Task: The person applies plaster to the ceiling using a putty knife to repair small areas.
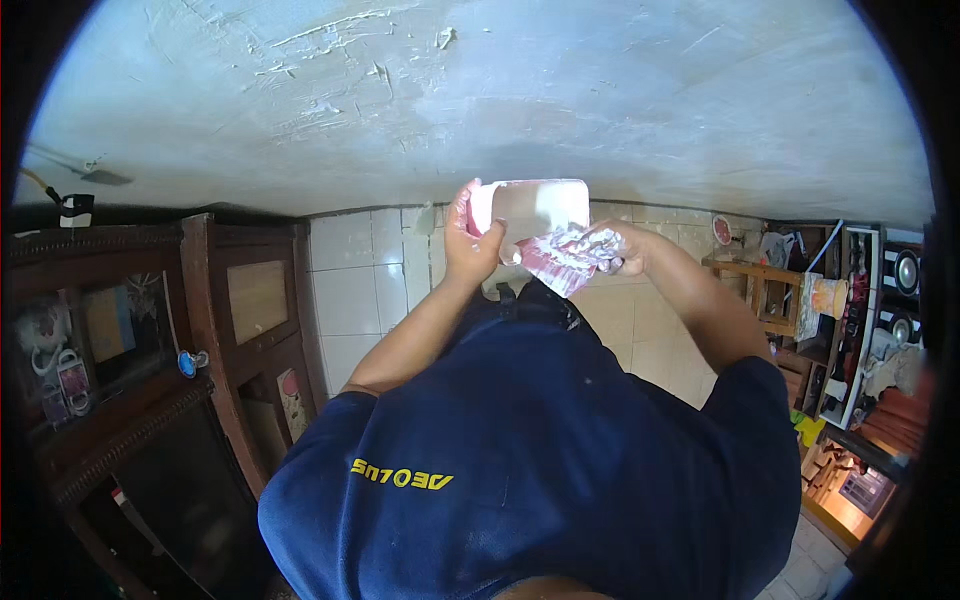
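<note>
My left hand (472,246) grips the left side of a white rectangular tub (514,206), its thumb over the near edge. The tub is tilted so its inside shows. At the tub's near right corner, my right hand (622,249) is closed around a pinkish-red flat scraper (560,274) thickly smeared with white paste. The scraper's handle is hidden by fingers and paste. White smears also mark both hands. Just beyond the tub rises a pale blue-grey wall (600,110) with ridges of white paste at its upper left.
Dark wooden cabinets (205,330) with glass panels stand on the left. At the right are a wooden stool (775,290), a shelf unit (858,325) and speakers (905,272). Pale tiles (345,300) cover the floor. A black-and-white box (76,210) with a cable is at the far left.
</note>
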